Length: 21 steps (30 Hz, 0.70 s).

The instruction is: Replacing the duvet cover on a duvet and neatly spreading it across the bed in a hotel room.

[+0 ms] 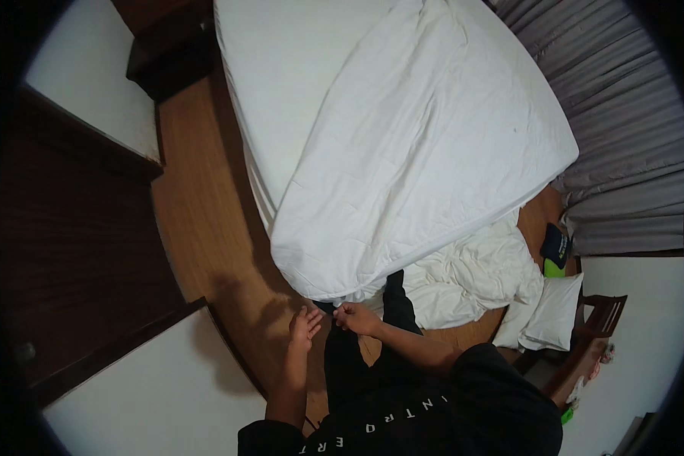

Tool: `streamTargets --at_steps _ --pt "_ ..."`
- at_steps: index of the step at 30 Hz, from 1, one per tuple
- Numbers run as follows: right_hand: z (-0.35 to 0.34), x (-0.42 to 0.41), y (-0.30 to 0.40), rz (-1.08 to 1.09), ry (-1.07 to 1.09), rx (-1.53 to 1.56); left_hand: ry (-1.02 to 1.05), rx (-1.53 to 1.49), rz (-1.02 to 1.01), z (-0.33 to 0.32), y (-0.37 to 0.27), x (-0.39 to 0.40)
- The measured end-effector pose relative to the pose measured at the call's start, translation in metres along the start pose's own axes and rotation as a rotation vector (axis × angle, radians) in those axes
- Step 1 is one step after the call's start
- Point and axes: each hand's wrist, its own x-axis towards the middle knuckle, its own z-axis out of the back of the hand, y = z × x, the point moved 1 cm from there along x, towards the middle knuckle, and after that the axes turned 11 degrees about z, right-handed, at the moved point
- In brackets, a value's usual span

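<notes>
A bed [302, 74] stands before me with white bedding over it. Part of a white quilted cover [353, 216] lies wrinkled and skewed across it, its rounded near corner drooping toward me. Just below that corner, my left hand [306, 328] is held palm up, fingers apart and nothing in it. My right hand [358, 318] is beside it with curled fingers, close to a bit of white fabric at the hem. Whether those fingers pinch the fabric cannot be made out.
A crumpled white duvet [467, 279] lies on the wooden floor [199, 211] at right, next to white pillows [553, 313]. Grey curtains [610, 131] hang beyond. A wooden chair [601, 316] stands far right; a dark door [85, 239] and white wall [165, 382] are at left.
</notes>
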Motion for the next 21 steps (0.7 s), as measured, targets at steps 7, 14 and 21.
streamTargets --at_steps 7,14,21 --pt "-0.01 0.043 0.079 0.223 -0.211 -0.008 0.075 -0.019 -0.225 0.002 -0.022 -0.067" --pt "-0.017 0.065 0.11 0.177 -0.035 0.063 0.108 -0.072 -0.352 0.0 -0.043 -0.106" --pt "0.012 0.112 0.123 0.263 -0.351 -0.28 -0.061 0.004 -0.362 0.019 -0.087 -0.116"
